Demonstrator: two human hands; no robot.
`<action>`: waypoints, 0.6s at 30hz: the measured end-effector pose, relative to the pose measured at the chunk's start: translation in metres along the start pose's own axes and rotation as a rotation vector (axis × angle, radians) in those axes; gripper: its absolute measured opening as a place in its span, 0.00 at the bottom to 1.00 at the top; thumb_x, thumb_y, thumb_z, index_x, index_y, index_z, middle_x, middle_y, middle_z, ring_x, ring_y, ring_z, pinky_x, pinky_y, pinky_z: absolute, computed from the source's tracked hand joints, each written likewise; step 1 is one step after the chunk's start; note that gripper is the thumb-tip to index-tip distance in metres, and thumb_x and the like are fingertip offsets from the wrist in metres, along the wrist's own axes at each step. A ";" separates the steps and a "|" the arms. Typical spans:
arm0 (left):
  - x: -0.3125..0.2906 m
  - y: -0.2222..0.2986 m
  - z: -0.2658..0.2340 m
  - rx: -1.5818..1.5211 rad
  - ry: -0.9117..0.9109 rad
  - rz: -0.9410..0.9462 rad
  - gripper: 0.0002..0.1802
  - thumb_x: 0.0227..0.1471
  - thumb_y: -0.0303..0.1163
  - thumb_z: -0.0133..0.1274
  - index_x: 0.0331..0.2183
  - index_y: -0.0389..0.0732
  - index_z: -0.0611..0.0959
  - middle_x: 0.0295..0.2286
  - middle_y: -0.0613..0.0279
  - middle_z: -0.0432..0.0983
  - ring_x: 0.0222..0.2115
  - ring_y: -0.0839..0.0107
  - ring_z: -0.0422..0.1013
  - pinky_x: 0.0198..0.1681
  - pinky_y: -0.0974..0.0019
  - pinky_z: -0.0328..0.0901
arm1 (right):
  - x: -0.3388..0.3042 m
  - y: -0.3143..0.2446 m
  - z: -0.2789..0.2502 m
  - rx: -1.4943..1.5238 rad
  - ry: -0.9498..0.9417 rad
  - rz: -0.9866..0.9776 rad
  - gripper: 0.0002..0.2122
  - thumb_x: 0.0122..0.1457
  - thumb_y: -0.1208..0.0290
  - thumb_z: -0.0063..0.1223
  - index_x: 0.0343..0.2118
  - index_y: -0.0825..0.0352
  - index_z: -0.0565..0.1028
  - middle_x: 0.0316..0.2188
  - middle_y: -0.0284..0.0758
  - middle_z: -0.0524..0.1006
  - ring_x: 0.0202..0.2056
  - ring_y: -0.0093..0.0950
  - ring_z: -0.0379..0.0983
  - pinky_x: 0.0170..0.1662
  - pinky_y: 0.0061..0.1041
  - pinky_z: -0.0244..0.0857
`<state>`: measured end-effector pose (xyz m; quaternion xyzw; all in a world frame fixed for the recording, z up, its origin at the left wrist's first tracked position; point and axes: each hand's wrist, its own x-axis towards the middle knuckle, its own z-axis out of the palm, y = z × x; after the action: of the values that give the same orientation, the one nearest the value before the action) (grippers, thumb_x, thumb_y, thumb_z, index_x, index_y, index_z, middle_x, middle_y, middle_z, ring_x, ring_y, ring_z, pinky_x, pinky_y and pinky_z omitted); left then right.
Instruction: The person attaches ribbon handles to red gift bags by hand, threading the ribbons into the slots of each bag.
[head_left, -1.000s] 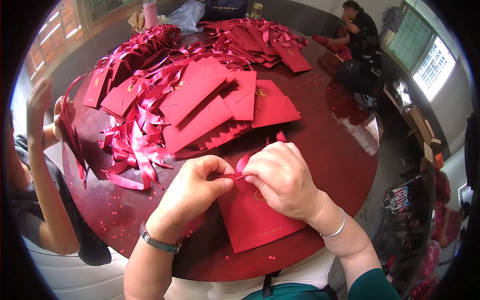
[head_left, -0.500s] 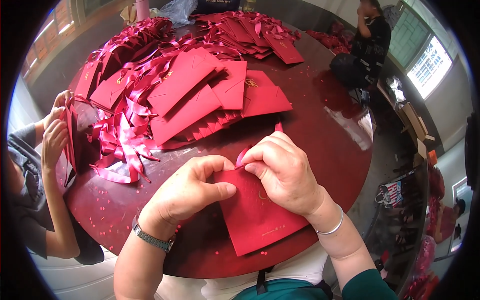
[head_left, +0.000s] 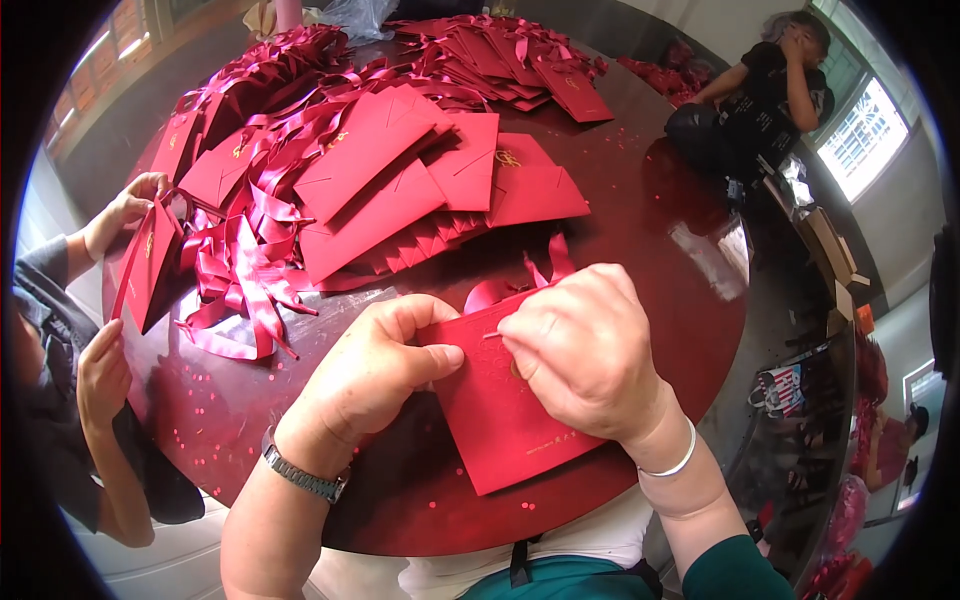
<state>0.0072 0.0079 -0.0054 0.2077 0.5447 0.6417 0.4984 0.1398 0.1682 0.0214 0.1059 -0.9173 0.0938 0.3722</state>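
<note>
A flat red paper gift bag (head_left: 500, 400) with gold print stands tilted before me above the table's near side. My left hand (head_left: 375, 365) grips its upper left corner, thumb on the front face. My right hand (head_left: 585, 350) is closed in a pinch just in front of the bag's upper part. A thin, short tip (head_left: 491, 335) pokes out from those fingertips; its kind is too small to tell. Behind the bag's top edge a pink-red satin ribbon (head_left: 484, 296) loops up, and a ribbon end (head_left: 558, 258) rises beyond my right hand.
Piles of red gift bags (head_left: 375, 150) with tangled ribbons (head_left: 245, 290) cover the far and left parts of the round dark table (head_left: 660, 330). At left, a co-worker's hands (head_left: 105, 375) hold another red bag (head_left: 150, 260). A second person (head_left: 775, 90) sits at the far right.
My right hand has come from the bag's top edge to its front face, where a thin tip now shows. The co-worker's hands have moved apart along their bag. The far person has shifted right.
</note>
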 end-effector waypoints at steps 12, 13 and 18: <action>0.001 -0.004 0.003 0.111 0.037 0.013 0.09 0.48 0.20 0.56 0.35 0.34 0.82 0.28 0.65 0.78 0.28 0.79 0.72 0.34 0.73 0.68 | -0.004 0.004 0.009 0.035 -0.036 -0.014 0.09 0.38 0.80 0.64 0.24 0.63 0.76 0.20 0.29 0.73 0.22 0.28 0.68 0.32 0.28 0.59; 0.001 -0.003 0.003 0.101 0.051 0.024 0.09 0.48 0.21 0.56 0.36 0.34 0.82 0.28 0.65 0.78 0.28 0.79 0.72 0.34 0.73 0.68 | -0.003 0.005 0.010 0.039 -0.023 -0.023 0.09 0.38 0.80 0.64 0.24 0.63 0.75 0.20 0.29 0.73 0.22 0.28 0.68 0.32 0.28 0.59; -0.006 0.004 0.009 0.206 0.106 0.074 0.12 0.47 0.21 0.57 0.38 0.33 0.82 0.29 0.62 0.79 0.30 0.78 0.73 0.36 0.72 0.68 | -0.004 0.000 0.012 0.047 -0.025 0.018 0.09 0.39 0.81 0.63 0.23 0.64 0.75 0.19 0.30 0.73 0.22 0.29 0.68 0.32 0.29 0.60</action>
<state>0.0153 0.0078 0.0028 0.2436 0.6252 0.6103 0.4210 0.1343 0.1657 0.0097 0.1074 -0.9204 0.1173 0.3571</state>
